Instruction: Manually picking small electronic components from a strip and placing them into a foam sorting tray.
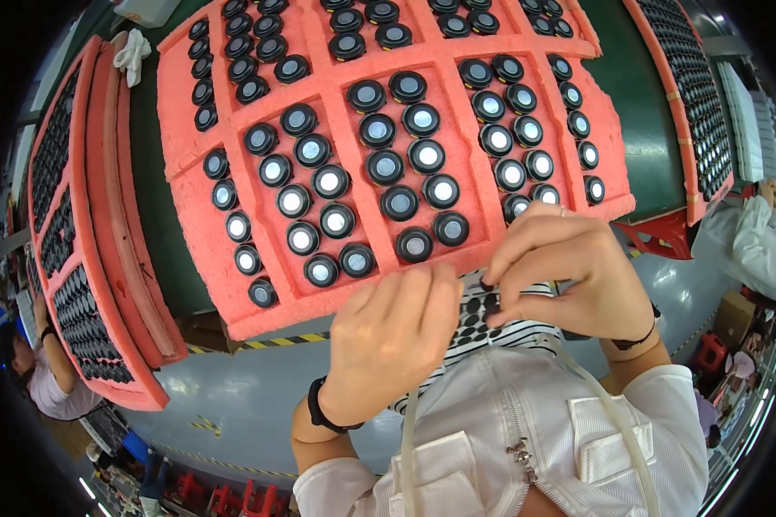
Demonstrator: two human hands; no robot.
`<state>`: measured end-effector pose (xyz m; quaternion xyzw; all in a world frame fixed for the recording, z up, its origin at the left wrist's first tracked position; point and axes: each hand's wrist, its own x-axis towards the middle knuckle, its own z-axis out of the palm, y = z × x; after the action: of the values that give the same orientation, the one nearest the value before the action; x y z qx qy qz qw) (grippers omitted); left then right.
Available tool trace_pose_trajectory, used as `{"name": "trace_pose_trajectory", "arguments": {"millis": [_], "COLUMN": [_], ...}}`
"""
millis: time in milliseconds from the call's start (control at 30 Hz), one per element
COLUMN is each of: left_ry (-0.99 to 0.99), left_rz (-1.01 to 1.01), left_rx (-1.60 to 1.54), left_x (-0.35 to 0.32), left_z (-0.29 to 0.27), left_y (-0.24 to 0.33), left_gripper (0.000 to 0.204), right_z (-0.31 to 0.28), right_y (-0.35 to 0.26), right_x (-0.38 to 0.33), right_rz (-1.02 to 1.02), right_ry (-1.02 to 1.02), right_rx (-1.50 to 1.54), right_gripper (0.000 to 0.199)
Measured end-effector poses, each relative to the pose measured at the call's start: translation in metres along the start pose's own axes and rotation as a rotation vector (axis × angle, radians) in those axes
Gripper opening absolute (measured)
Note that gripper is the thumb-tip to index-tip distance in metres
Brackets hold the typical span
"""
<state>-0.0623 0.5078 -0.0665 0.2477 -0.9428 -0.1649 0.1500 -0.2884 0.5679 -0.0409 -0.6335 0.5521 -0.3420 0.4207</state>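
Note:
Between my hands, close to my body, is a pale sheet with rows of black round pads (472,320). My left hand (392,332) is closed at the sheet's left side, its fingers curled over and its fingertips hidden. My right hand (573,271) bends its thumb and index finger toward each other at the sheet's right edge, with a small black round pad (489,285) at the fingertips. Just beyond both hands lies a pink foam tray (297,303). Its compartments hold rows of black round parts with silver centres, such as this small speaker-like part (415,245).
The tray rests on a green bench (172,233). More loaded foam trays stand at the left (147,379) and right (694,194). A white cloth (132,58) lies at the back left. A co-worker's arm (59,362) reaches in at far left. Red stools (660,237) stand near.

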Motion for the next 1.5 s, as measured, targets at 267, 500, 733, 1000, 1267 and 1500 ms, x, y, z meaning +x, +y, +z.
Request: {"name": "trace_pose_trajectory", "arguments": {"millis": [267,500,733,1000,1267,1500], "left_ry": [0.105,0.098,0.114,0.127,0.189,0.221], "left_rz": [-0.002,-0.014,-0.007,0.002,0.022,0.073], "left_rx": [-0.048,-0.031,-0.054,-0.08,-0.051,0.099], "left_x": [-0.013,-0.009,-0.008,-0.008,-0.007,-0.008], "left_z": [0.014,0.02,0.022,0.025,0.01,0.01], "left_y": [-0.012,-0.011,-0.013,-0.015,-0.021,-0.013], "left_gripper": [0.028,0.027,0.025,0.026,0.025,0.023], "right_z": [0.02,0.029,0.031,0.033,0.013,0.008], "right_y": [0.014,0.017,0.019,0.019,0.0,-0.008], "right_x": [0.013,0.021,0.021,0.024,0.008,0.011], "right_rz": [0.145,0.179,0.142,0.067,0.09,0.147], "right_ry": [0.28,0.272,0.264,0.277,0.041,-0.048], "right_rx": [-0.145,-0.205,-0.233,-0.364,0.018,-0.059], "right_gripper": [0.018,0.012,0.012,0.013,0.02,0.019]}}
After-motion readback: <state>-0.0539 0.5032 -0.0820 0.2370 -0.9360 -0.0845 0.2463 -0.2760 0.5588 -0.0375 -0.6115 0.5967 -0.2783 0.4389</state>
